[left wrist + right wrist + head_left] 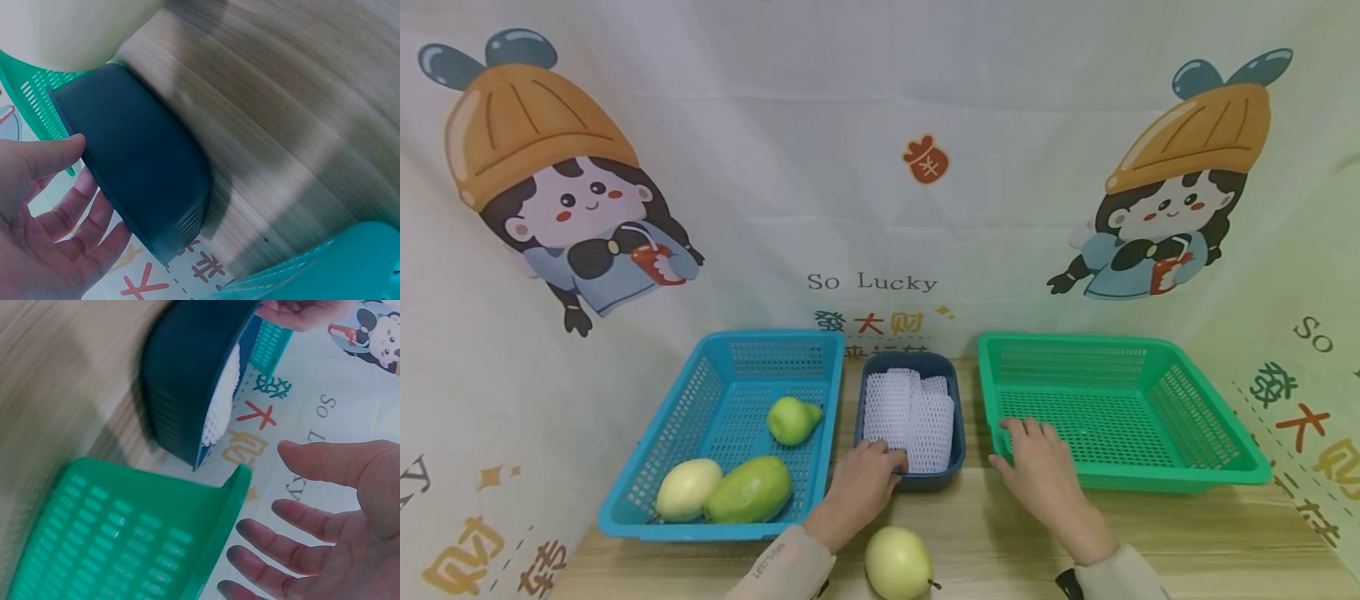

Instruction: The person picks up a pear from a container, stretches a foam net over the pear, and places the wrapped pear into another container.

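Note:
A small navy bin [958, 450] holds several white foam net sleeves [891, 408]. My left hand [863, 483] is at the bin's near left corner, its fingers over the rim beside the sleeves. In the left wrist view the thumb [59, 155] is right at the bin's rim, with the other fingers loosely spread and nothing seen between them. Over the near left corner of the green basket [1150, 479] is my right hand [1041, 471], its fingers spread and holding nothing. A round pale yellow pear [898, 562] lies on the table, just in front of the bin.
At left stands a blue basket [832, 417] with a green pear [792, 421], a pale yellow pear [691, 489] and a green mango [751, 492]. The green basket at right contains no fruit. Behind everything hangs a printed white cloth [880, 208].

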`<control>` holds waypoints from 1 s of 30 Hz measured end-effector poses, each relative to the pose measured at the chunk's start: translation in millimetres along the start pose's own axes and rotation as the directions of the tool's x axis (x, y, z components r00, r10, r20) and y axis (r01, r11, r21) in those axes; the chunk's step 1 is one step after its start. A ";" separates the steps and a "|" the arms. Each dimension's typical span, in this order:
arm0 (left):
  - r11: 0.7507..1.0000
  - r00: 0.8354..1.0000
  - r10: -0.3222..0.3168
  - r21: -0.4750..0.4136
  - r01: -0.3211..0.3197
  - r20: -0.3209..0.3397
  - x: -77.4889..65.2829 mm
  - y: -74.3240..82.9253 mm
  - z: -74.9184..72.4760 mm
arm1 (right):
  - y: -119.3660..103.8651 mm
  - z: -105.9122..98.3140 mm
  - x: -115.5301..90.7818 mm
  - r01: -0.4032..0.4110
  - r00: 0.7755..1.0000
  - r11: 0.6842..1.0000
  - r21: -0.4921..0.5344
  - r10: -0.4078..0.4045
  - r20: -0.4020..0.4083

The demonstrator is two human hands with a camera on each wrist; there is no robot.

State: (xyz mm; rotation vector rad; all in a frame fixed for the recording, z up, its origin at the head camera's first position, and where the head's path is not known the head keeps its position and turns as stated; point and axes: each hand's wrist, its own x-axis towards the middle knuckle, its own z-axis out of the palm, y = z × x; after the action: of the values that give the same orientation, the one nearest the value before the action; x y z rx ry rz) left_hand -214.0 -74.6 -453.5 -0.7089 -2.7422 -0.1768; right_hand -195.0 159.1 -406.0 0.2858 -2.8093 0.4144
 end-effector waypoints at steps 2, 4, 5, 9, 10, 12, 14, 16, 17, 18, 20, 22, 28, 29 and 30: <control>1.000 1.000 0.004 0.006 -0.004 -0.004 -0.1 0.0 -1.0 | -5.3 0.0 3.4 0.003 1.000 1.000 0.018 -0.003 -0.013; 1.000 1.000 0.007 0.009 -0.007 -0.006 -0.1 -0.2 -1.7 | -10.6 0.4 6.6 0.008 1.000 0.999 0.042 -0.007 -0.027; 1.000 1.000 0.008 0.010 -0.008 -0.006 0.0 -0.2 -2.2 | -13.2 1.0 8.3 0.011 0.999 0.999 0.053 -0.009 -0.032; 1.000 1.000 0.012 0.014 -0.012 -0.010 0.5 -0.7 -2.9 | -23.9 3.3 15.3 0.018 0.999 0.995 0.099 -0.014 -0.034; 1.000 1.000 0.013 0.016 -0.013 -0.011 0.6 -0.9 -2.8 | -26.7 4.1 16.9 0.018 0.999 0.994 0.109 -0.014 -0.029; 1.000 1.000 0.019 0.019 -0.018 -0.016 0.8 -1.3 -2.2 | -32.6 5.2 19.5 0.018 1.000 0.991 0.130 -0.015 -0.019; 1.000 1.000 0.023 0.018 -0.023 -0.018 0.9 -1.7 -1.4 | -37.9 7.1 22.1 0.021 1.000 0.990 0.141 -0.020 -0.007; 0.999 0.999 0.029 0.019 -0.028 -0.021 1.1 -1.9 -1.0 | -42.6 9.5 24.5 0.023 1.000 0.988 0.151 -0.024 0.005; 0.999 0.999 0.031 0.018 -0.030 -0.023 1.3 -2.0 -0.8 | -44.5 11.2 25.9 0.024 1.000 0.987 0.156 -0.026 0.012; 0.999 0.999 0.033 0.017 -0.033 -0.024 1.5 -2.1 -0.8 | -46.1 13.1 27.6 0.024 0.999 0.987 0.159 -0.028 0.018; 0.999 0.999 0.037 0.018 -0.037 -0.022 1.7 -2.0 -1.4 | -48.7 17.4 31.0 0.027 0.999 0.987 0.160 -0.032 0.029; 0.999 0.999 0.038 0.019 -0.037 -0.018 2.0 -2.0 -2.0 | -50.7 21.6 34.7 0.027 0.998 0.985 0.170 -0.035 0.042; 0.999 1.000 0.026 0.020 -0.026 0.000 2.5 -1.6 -3.3 | -55.3 30.5 44.5 0.008 0.993 0.975 0.224 -0.034 0.115; 1.000 1.000 0.025 0.019 -0.025 0.002 2.6 -1.4 -3.5 | -56.0 31.5 45.8 0.002 0.991 0.973 0.232 -0.032 0.129; 1.000 1.000 0.024 0.018 -0.024 0.004 2.4 -1.2 -3.7 | -56.6 32.5 47.1 -0.003 0.989 0.971 0.240 -0.032 0.141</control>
State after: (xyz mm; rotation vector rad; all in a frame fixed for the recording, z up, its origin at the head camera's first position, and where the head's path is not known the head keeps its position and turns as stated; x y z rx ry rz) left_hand -215.6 -75.2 -449.3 -0.7373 -2.7340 -0.1454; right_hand -234.2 88.8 -407.1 0.4025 -2.8948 0.7610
